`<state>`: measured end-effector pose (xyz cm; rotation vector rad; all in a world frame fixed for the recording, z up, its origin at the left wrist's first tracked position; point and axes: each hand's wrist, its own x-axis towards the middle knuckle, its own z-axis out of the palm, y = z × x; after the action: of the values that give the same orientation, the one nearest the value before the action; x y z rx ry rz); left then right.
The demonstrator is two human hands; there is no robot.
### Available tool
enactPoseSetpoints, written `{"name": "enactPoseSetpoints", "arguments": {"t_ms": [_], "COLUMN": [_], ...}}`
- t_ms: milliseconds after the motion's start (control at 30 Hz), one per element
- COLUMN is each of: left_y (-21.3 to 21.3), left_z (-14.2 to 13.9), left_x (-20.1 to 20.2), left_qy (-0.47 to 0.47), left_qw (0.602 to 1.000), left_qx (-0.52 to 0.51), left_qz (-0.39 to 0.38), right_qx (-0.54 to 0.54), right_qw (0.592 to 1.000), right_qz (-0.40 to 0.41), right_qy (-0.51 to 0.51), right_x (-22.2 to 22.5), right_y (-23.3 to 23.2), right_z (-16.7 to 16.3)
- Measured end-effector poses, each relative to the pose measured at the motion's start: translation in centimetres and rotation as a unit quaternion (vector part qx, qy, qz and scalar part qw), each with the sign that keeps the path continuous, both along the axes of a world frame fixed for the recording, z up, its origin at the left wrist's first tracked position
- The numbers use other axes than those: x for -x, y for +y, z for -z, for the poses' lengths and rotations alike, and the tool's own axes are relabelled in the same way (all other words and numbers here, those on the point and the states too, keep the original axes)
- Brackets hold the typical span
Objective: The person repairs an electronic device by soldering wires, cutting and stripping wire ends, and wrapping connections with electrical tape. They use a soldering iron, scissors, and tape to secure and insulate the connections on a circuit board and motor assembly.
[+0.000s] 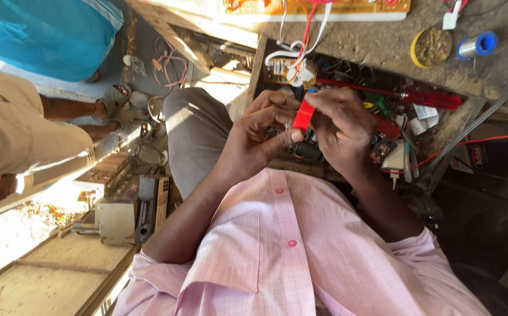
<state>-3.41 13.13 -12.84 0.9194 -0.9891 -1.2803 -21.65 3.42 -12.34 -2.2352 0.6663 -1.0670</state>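
a dusty wooden counter (383, 41) carries a yellow round tin (431, 47) and blue-capped spool (477, 44); both hands, left hand (260, 137) and right hand (339, 126), pinch a red strip (304, 116).

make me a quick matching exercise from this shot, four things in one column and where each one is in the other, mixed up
Things:
1. small red part
2. red-handled screwdriver
3. spool with blue ends
4. round yellow tin

Places:
A. lying across the open drawer of parts
B. on the bench top, right of the tin
C. pinched between left hand and right hand
D. on the bench top, left of the spool

Pairs: 1-C, 2-A, 3-B, 4-D
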Motion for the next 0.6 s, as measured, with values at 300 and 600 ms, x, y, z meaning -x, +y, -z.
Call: {"name": "enactPoseSetpoints", "arguments": {"t_ms": [300,600], "left_y": [-0.8,-0.6], "left_z": [0.9,1.5], "left_x": [1.0,0.9], "left_qy": [-0.125,-0.235], "left_qw": [0.987,0.964], "left_qx": [0.089,0.088], "left_qz": [-0.037,-0.090], "right_qx": [-0.396,-0.092], "right_qw": [0.907,0.995], "right_qz": [0.022,0.028], "right_qy": [-0.145,-0.035], "right_x": [0.5,0.0], "right_y": [1.0,1.4], "right_z": [2.5,-0.6]}}
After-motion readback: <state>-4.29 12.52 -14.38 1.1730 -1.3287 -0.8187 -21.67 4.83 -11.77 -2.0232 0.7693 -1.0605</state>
